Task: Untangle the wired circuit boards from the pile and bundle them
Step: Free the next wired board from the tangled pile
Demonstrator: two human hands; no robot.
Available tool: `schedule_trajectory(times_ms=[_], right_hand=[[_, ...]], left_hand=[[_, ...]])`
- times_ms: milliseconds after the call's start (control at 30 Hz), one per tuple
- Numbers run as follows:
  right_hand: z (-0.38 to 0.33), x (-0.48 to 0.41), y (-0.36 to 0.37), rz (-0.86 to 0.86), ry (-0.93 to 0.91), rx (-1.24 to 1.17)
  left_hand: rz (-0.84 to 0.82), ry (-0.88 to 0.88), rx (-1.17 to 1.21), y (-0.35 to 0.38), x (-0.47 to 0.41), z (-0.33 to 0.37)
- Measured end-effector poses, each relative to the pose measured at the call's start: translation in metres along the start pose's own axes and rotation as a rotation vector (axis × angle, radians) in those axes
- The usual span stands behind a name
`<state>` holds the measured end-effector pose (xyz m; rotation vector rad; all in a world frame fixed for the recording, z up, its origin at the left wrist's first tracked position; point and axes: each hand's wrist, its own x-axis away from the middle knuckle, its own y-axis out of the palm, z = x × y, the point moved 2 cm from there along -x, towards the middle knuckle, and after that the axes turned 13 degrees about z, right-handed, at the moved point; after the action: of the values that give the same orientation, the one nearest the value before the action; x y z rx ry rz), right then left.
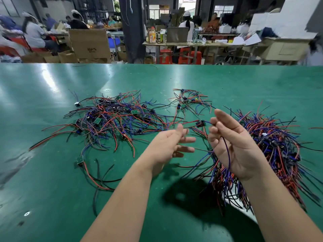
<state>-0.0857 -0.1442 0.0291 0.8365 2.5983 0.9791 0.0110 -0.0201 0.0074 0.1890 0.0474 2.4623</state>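
A green bench [52, 180] fills the lower two-thirds of the frame, with cardboard boxes [90, 43] and seated workers across the top. At centre left sprawls the tangled pile [113, 117] of red, blue and black leads dotted with small boards. At right lies a denser gathered bundle [272, 142]. Raised between the two at lower centre, the right hand [232, 147] curls its fingers round a blue lead that trails down across its palm. The left hand [167, 144] pinches a lead between thumb and forefinger, its other fingers spread. One wired circuit board [200, 123] hangs between the hands.
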Motion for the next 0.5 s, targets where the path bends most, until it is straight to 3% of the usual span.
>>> schedule_trajectory(times_ms=[300, 400, 500], right_hand=[[0.0112, 0.0077, 0.0034, -0.176, 0.063, 0.294], [0.0106, 0.0059, 0.0016, -0.163, 0.121, 0.389], [0.0107, 0.0009, -0.001, 0.026, 0.073, 0.456]], left_hand=[[0.036, 0.09, 0.485, -0.0033, -0.0022, 0.0085], [0.121, 0.135, 0.453, -0.0003, -0.0024, 0.0072], [0.162, 0.193, 0.3, 0.003, -0.0012, 0.0075]])
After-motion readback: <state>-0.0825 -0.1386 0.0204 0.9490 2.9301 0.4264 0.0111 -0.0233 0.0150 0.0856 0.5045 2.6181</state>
